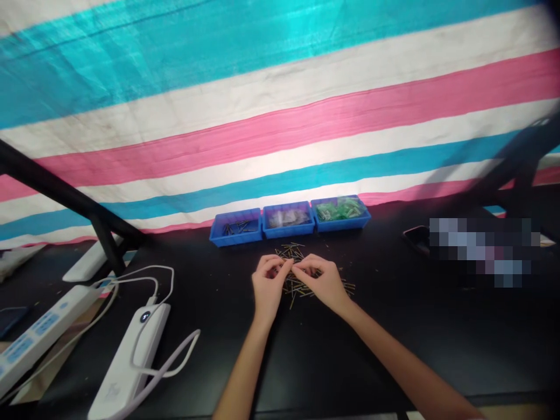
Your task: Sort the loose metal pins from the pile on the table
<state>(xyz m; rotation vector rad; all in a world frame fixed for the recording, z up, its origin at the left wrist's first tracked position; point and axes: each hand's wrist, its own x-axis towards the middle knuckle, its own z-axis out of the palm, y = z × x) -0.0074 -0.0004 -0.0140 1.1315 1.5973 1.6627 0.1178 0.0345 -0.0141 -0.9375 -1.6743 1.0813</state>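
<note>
My left hand (270,283) and my right hand (321,280) meet fingertip to fingertip over a pile of thin, brass-coloured screw-like pins (301,290) on the black table. Both hands are closed, thumb pinched against forefinger. Whatever sits between the fingertips is too small to make out. The loose pins spread beyond my hands, toward the back and to the right; my fingers hide part of the pile. Just behind stand three blue bins in a row: the left bin (236,238) holds several dark pins, the middle bin (289,231) clear plastic pieces, the right bin (343,224) green pieces.
A white power bank (131,356) with looped cables lies on the left, beside a white power strip (48,326). A phone (417,238) rests at the right, next to a blurred-out patch. Black frame legs (105,239) and a striped sheet (262,134) bound the back.
</note>
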